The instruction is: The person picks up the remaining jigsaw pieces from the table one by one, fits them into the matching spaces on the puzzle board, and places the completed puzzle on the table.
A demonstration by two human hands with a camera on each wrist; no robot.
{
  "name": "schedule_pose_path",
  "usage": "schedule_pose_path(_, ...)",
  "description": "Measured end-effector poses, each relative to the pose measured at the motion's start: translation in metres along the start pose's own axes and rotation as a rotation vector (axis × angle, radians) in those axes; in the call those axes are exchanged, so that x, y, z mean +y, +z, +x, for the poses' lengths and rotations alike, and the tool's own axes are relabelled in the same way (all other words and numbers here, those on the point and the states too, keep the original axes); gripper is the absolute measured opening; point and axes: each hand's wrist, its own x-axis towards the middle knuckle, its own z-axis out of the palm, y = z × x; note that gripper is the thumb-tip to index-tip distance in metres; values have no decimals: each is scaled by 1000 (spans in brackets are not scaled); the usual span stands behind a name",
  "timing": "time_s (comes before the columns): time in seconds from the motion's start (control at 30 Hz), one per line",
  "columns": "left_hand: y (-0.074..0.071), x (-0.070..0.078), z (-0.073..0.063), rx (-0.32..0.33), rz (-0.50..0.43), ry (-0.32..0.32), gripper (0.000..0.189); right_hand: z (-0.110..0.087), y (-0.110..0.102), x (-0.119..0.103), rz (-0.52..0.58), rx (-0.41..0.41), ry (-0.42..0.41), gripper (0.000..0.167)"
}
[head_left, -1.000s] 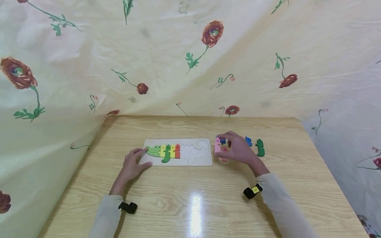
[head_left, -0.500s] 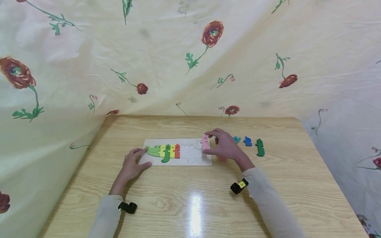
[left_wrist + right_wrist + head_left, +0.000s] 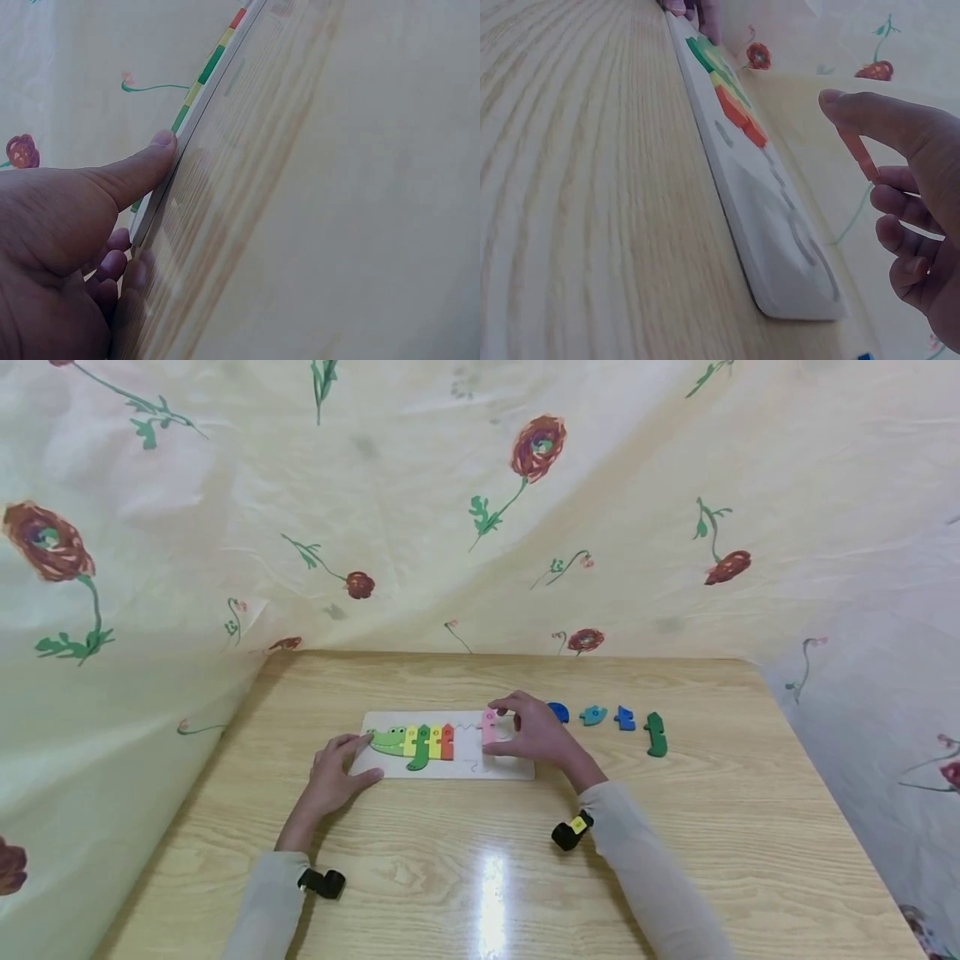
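A white puzzle board [image 3: 468, 770] lies on the table with a crocodile's green head [image 3: 387, 741] at its left end. Yellow, green and orange-red body pieces [image 3: 435, 742] sit beside the head. My left hand [image 3: 335, 777] holds the board's left end, its thumb at the near edge and a fingertip touching the crocodile head. Between thumb and index finger, my right hand [image 3: 536, 731] pinches a pink puzzle piece [image 3: 489, 727]. In the right wrist view that piece [image 3: 859, 156] is held above the board, whose bare right part shows drawn outlines.
Right of the board lie a dark blue piece [image 3: 558, 712], a light blue piece [image 3: 593, 716], a blue piece [image 3: 626, 718] and a green leg-shaped piece [image 3: 656, 733]. A flowered cloth [image 3: 420, 527] rises behind the table.
My right hand has carried the pink piece leftward from the loose pieces to over the board, uncovering the blue ones. My left hand has stayed in place.
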Motion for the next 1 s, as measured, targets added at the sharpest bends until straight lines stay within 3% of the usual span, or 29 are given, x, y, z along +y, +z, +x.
schedule_pose_path(0.53,-1,2,-1,4,-4,3,75,12,25,-8,-34,-55,-5,76)
schedule_pose_path(1.0,-1,0,-1,5,3,24,75,18,40,-15,18,-77,37,74)
